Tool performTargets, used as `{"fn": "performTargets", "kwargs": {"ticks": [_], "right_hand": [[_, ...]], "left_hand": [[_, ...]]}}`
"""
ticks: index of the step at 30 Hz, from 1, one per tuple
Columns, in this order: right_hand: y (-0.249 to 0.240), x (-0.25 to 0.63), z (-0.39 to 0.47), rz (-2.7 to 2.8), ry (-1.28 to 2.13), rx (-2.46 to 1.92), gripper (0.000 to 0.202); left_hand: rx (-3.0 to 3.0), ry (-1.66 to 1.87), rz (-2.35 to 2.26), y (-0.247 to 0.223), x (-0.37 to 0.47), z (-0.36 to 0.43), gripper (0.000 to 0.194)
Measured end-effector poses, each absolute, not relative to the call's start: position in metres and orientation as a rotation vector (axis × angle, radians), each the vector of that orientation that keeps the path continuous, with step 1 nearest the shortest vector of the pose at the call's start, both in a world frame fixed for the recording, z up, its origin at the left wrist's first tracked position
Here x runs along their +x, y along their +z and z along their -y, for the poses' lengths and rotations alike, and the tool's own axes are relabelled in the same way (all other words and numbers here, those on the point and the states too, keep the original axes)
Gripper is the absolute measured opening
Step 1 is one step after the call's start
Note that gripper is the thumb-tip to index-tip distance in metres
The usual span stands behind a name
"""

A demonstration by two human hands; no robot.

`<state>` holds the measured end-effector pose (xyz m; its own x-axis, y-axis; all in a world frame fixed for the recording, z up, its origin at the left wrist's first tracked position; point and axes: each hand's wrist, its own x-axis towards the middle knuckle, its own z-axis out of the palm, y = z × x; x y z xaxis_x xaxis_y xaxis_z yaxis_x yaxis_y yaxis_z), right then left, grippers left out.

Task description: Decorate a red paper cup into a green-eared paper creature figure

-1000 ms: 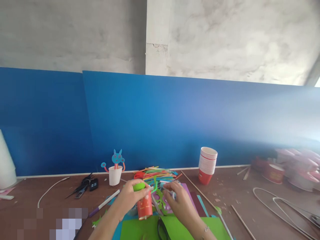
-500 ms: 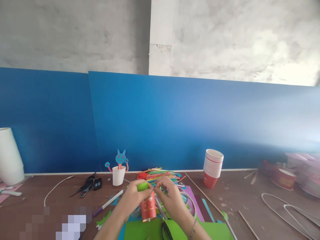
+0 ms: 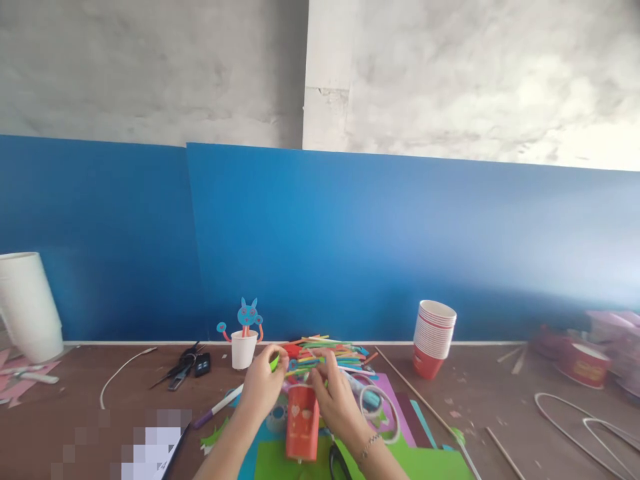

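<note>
A red paper cup point(image 3: 302, 427) with heart shapes lies between my hands at the centre, over green paper point(image 3: 425, 463). My left hand point(image 3: 263, 383) is closed on a small green piece point(image 3: 275, 362) just above and left of the cup's rim. At the cup's upper right, my right hand point(image 3: 336, 393) touches its side near the rim; a bit of green shows by its fingers. Black-handled scissors point(image 3: 340, 463) lie below my right hand. Behind my hands is a heap of coloured sticks point(image 3: 325, 353).
A white cup point(image 3: 243, 350) with a blue figure stands behind left, near keys point(image 3: 203, 364). Stacked cups point(image 3: 434, 337) stand at the right, white cups point(image 3: 30, 307) far left. A purple-capped marker point(image 3: 215, 407), a thin stick point(image 3: 425, 400) and a white cable point(image 3: 565, 420) lie around.
My hands have moved apart above the cup, the left one drawing away with the green piece. More of the cup shows, and the whole view has shifted slightly.
</note>
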<state>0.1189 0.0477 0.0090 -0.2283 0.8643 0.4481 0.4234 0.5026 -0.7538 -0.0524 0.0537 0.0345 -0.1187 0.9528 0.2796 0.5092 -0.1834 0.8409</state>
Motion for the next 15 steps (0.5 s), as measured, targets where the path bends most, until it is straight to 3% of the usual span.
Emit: {"fn": "performTargets", "kwargs": {"ticks": [9, 15], "right_hand": [[0.009, 0.127, -0.038, 1.938, 0.669, -1.242, 0.059], [0.01, 0.126, -0.041, 1.962, 0.697, -1.18, 0.067]], "left_hand": [[1.808, 1.059, -1.645, 0.025, -0.038, -0.048, 0.018], [1.771, 1.11, -1.598, 0.024, -0.037, -0.049, 0.011]]}}
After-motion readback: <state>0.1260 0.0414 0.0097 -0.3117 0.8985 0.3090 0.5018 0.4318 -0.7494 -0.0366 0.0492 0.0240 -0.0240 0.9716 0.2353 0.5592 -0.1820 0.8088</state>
